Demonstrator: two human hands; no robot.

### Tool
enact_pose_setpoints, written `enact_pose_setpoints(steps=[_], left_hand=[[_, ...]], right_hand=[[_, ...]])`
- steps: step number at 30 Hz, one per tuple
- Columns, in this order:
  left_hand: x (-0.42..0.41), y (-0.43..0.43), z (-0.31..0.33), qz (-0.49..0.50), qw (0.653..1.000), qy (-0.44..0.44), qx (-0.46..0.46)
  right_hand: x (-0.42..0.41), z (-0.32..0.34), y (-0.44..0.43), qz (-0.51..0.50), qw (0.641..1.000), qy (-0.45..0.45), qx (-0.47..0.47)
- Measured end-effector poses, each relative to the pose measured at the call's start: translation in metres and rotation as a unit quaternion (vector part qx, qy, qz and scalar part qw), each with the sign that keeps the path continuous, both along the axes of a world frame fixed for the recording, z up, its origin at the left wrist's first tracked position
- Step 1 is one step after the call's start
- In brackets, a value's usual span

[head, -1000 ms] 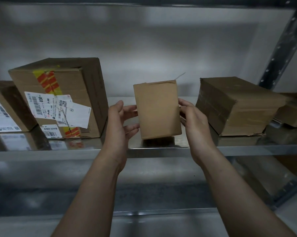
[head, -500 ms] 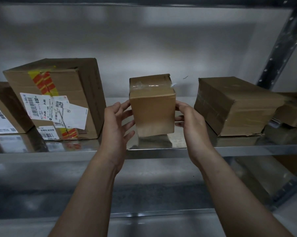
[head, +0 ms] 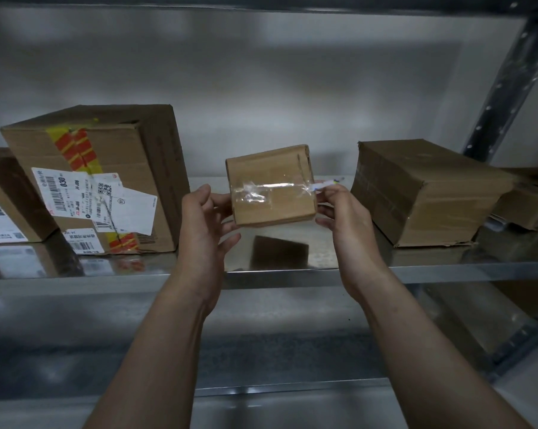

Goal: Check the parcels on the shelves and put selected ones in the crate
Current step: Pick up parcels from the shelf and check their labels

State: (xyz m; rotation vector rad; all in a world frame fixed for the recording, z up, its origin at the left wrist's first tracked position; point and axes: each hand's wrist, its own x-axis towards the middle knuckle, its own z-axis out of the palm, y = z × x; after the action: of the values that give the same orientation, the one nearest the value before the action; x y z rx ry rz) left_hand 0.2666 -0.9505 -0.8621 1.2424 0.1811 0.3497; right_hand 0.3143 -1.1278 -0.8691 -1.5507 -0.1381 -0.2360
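A small brown cardboard parcel (head: 271, 185) with clear tape across its face is lifted just above the metal shelf (head: 292, 270). My left hand (head: 204, 218) grips its left side and my right hand (head: 339, 212) grips its right side, by a loose tape end. The taped face is turned toward me. No crate is in view.
A large box (head: 106, 178) with yellow-red tape and white labels stands at the left, with another labelled box (head: 1, 202) beside it. A squat brown box (head: 422, 190) sits at the right, smaller boxes (head: 527, 202) behind it. A dark shelf upright (head: 503, 88) rises at the right.
The small parcel was standing upright on the shelf; both hands have lifted it and tipped it toward me, so its taped face now shows.
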Motion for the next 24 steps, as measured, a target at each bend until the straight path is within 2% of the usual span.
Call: enact_pose_setpoints(steps=[15, 24], left_hand=[[0.0009, 0.0072, -0.0004, 0.006, 1.000, -0.003, 0.018], [0.0015, 0.0072, 0.0006, 0.009, 0.999, -0.018, 0.028]], right_hand=[[0.0011, -0.0001, -0.0008, 0.015, 1.000, -0.009, -0.026], [-0.0013, -0.0001, -0.0003, 0.021, 1.000, 0.015, 0.002]])
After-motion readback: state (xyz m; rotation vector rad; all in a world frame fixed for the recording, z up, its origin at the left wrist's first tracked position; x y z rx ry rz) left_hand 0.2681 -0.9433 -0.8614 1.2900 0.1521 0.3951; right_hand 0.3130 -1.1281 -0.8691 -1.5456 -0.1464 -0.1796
